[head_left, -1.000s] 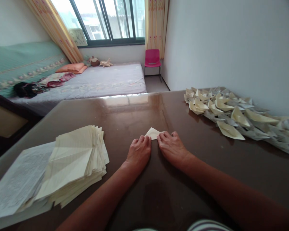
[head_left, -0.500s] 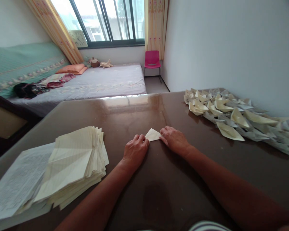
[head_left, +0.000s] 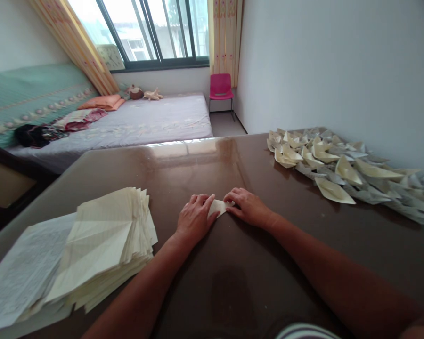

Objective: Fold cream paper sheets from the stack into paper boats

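Note:
A small cream folded paper piece (head_left: 217, 206) lies flat on the dark brown table (head_left: 205, 165), between my two hands. My left hand (head_left: 194, 220) rests on its left part, fingers stretched flat over it. My right hand (head_left: 246, 207) presses its right corner with the fingertips held together. Most of the piece is covered by the fingers. Both forearms reach in from the bottom edge.
A stack of cream paper sheets (head_left: 106, 240) lies at the left on larger printed sheets (head_left: 17, 273). A heap of folded paper boats (head_left: 339, 169) spreads along the right wall. Beyond the table are a bed (head_left: 141, 117) and a pink chair (head_left: 221, 87).
The paper piece now lies lower and mostly under my fingers; my left hand has slid forward over it, and my right hand has moved slightly left. The view shifted a little.

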`<move>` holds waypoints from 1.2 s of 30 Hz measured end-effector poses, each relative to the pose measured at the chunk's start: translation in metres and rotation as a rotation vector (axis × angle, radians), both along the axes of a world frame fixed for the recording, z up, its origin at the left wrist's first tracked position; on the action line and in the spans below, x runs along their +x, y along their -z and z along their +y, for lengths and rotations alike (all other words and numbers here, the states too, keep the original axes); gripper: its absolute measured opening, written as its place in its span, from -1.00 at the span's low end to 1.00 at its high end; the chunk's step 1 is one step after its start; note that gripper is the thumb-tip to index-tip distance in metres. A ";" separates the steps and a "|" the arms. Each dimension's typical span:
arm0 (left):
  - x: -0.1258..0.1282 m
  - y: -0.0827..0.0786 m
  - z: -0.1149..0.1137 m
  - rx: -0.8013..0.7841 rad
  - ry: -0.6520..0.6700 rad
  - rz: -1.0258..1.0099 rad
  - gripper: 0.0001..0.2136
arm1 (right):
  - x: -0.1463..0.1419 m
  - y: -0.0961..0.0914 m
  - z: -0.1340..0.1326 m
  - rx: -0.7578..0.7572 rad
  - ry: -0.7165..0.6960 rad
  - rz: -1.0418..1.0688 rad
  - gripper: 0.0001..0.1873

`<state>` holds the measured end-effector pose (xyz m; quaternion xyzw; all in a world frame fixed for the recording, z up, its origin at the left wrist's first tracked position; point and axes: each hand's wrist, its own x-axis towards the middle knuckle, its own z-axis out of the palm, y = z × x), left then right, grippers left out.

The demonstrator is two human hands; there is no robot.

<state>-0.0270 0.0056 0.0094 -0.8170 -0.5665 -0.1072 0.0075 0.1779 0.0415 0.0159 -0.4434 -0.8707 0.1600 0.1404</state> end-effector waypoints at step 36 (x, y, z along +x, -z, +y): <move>0.014 -0.003 0.001 0.300 0.185 -0.206 -0.79 | 0.002 0.010 0.006 0.113 -0.095 0.030 -0.70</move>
